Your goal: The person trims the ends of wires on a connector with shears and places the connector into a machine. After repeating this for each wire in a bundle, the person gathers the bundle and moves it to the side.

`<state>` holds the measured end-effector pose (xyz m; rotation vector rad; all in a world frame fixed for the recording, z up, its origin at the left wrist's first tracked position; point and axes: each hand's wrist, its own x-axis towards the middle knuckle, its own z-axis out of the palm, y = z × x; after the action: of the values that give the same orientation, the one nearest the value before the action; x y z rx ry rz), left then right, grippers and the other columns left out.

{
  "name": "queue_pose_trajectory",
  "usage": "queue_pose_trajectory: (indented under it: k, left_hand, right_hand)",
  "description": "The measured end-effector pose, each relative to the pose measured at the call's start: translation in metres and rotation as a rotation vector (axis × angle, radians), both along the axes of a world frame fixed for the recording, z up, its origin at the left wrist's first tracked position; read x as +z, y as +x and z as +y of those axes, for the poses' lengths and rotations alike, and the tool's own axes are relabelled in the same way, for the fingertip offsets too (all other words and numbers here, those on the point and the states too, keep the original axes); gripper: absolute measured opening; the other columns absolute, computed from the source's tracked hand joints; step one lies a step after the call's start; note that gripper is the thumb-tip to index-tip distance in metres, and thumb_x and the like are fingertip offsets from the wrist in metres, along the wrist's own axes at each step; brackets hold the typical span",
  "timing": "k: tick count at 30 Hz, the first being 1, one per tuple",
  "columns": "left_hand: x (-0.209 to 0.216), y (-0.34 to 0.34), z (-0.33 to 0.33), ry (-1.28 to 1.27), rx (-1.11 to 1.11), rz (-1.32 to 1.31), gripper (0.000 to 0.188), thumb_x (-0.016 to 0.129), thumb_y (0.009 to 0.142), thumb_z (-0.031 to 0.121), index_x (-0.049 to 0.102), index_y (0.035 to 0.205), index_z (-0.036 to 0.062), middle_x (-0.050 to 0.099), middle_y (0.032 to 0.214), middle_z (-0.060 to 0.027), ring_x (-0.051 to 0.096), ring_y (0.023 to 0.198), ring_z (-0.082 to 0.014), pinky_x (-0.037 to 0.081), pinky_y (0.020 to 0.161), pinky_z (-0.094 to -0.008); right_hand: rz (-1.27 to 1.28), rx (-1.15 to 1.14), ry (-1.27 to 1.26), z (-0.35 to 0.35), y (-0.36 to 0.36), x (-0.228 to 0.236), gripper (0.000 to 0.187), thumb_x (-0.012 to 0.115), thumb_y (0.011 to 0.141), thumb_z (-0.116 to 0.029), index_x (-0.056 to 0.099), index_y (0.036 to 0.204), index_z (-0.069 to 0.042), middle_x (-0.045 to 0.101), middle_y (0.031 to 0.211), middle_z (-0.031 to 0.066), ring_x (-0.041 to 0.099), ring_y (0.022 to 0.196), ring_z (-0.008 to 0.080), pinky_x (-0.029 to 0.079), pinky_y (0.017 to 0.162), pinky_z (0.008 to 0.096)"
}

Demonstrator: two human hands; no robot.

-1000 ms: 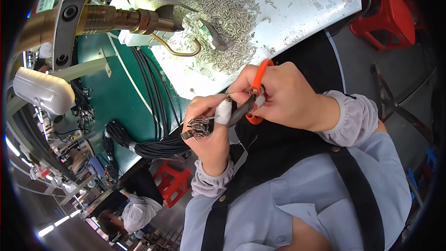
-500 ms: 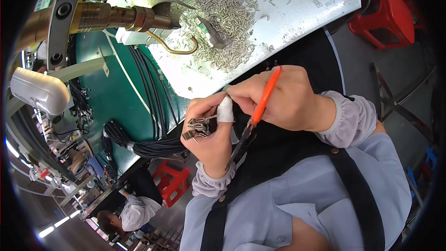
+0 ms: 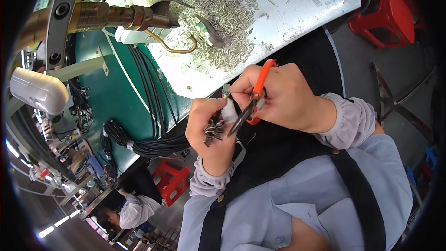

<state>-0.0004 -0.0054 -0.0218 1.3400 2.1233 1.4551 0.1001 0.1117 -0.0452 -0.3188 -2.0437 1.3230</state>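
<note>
My left hand [image 3: 199, 120] is closed, with white tape wrapped round one digit. A bunch of small metal connector-like pieces [image 3: 213, 131] sits in its palm. At its fingertips is a tiny metal-and-coloured piece [image 3: 226, 91], apparently a connector with wire ends, too small to tell exactly. My right hand [image 3: 290, 95] is closed round a pair of scissors [image 3: 264, 80] with orange handles; the dark blades point down and left, towards my left wrist. The right thumb and forefinger reach close to the tiny piece; whether they pinch it cannot be made out.
Many small metal pieces [image 3: 227, 18] lie heaped on the white worktop [image 3: 297, 23]. A machine with a brass-coloured nozzle [image 3: 158, 21] overhangs it. Black cable bundles [image 3: 153, 146] lie on the green surface [image 3: 125, 132]. Red stools [image 3: 388, 21] and a seated person [image 3: 139, 211] are nearby.
The scissors have turned in my right hand, so their orange loops and blades now show. My left hand has rotated, and the metal pieces in its palm have shifted slightly right and down.
</note>
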Motion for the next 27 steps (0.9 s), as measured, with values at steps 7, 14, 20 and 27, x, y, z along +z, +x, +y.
queue_pose_trajectory:
  k: [7, 14, 20, 27]
  left_hand:
    - [0.001, 0.008, 0.004, 0.047, 0.141, -0.091, 0.023, 0.063, 0.066, -0.007, 0.053, 0.086, -0.0017, 0.051, 0.074, -0.0036, 0.047, 0.063, -0.0081, 0.039, 0.06, -0.0183]
    - [-0.001, 0.008, 0.007, 0.043, 0.102, -0.152, 0.015, 0.06, 0.074, -0.001, 0.052, 0.087, 0.0004, 0.051, 0.077, -0.0034, 0.047, 0.064, -0.0074, 0.037, 0.058, -0.0178]
    - [0.003, 0.001, 0.004, -0.043, 0.176, -0.517, 0.014, 0.061, 0.073, -0.003, 0.054, 0.085, -0.0016, 0.053, 0.078, -0.0043, 0.049, 0.067, -0.0063, 0.039, 0.061, -0.018]
    - [0.006, 0.004, 0.008, 0.032, 0.196, -0.398, 0.015, 0.061, 0.072, -0.004, 0.055, 0.085, -0.0028, 0.054, 0.079, -0.0051, 0.051, 0.07, -0.0073, 0.04, 0.064, -0.0186]
  right_hand:
    - [-0.05, 0.256, -1.013, 0.005, 0.0, 0.011, 0.006, 0.058, 0.076, -0.004, 0.053, 0.077, 0.001, 0.058, 0.062, 0.0052, 0.055, 0.05, 0.0104, 0.043, 0.047, 0.0209]
    - [-0.077, 0.271, -1.173, 0.012, 0.001, 0.015, 0.011, 0.056, 0.079, -0.009, 0.053, 0.08, 0.001, 0.057, 0.063, 0.0061, 0.056, 0.049, 0.0109, 0.042, 0.045, 0.0183]
    - [-0.171, 0.282, -1.279, 0.015, 0.002, 0.023, 0.017, 0.054, 0.081, -0.015, 0.052, 0.082, 0.002, 0.057, 0.064, 0.0062, 0.056, 0.047, 0.011, 0.038, 0.039, 0.0175]
    - [-0.154, 0.267, -1.355, 0.011, 0.001, 0.029, 0.021, 0.056, 0.081, -0.021, 0.053, 0.078, 0.0, 0.056, 0.062, 0.0056, 0.054, 0.044, 0.0105, 0.034, 0.034, 0.0177]
